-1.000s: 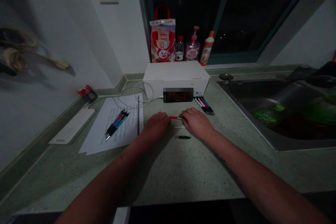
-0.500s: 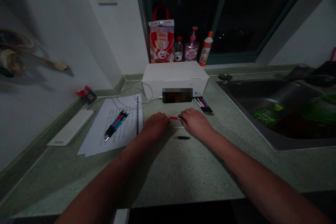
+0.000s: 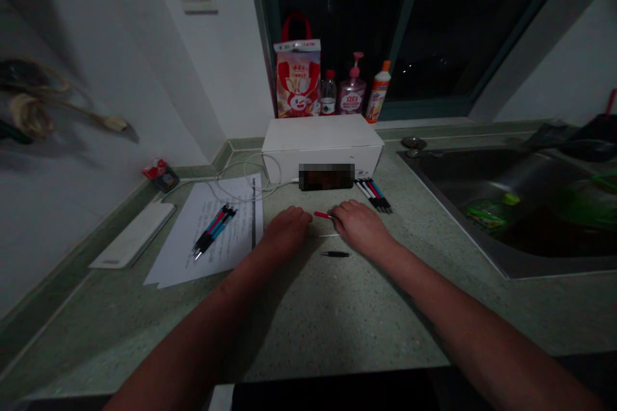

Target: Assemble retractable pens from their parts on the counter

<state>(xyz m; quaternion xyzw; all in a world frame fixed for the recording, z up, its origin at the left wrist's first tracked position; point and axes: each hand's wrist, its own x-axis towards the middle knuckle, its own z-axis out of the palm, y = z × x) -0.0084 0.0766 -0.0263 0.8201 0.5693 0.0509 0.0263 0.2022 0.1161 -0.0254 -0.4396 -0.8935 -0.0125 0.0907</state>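
Note:
My left hand (image 3: 287, 232) rests palm down on the speckled green countertop (image 3: 308, 314), its curled fingers just left of a short red pen barrel (image 3: 322, 214) and not touching it. My right hand (image 3: 360, 228) lies at the barrel's right end, and its fingers seem to close over that end. Below the barrel, a thin pale pen refill (image 3: 328, 235) lies between my hands. Closer to me is a small black pen part (image 3: 335, 254). Both hands' fingers are partly hidden from above.
Several assembled pens (image 3: 213, 232) lie on printed paper (image 3: 235, 250) to my left. More pens (image 3: 374, 196) lie by a white box (image 3: 321, 141) and a blurred phone (image 3: 326, 177). A steel sink (image 3: 501, 205) is on the right, and bottles (image 3: 351, 93) stand behind the box.
The red barrel's left end has shifted slightly right and the barrel now tilts a little. My left hand sits just apart from it. The camera view has moved slightly.

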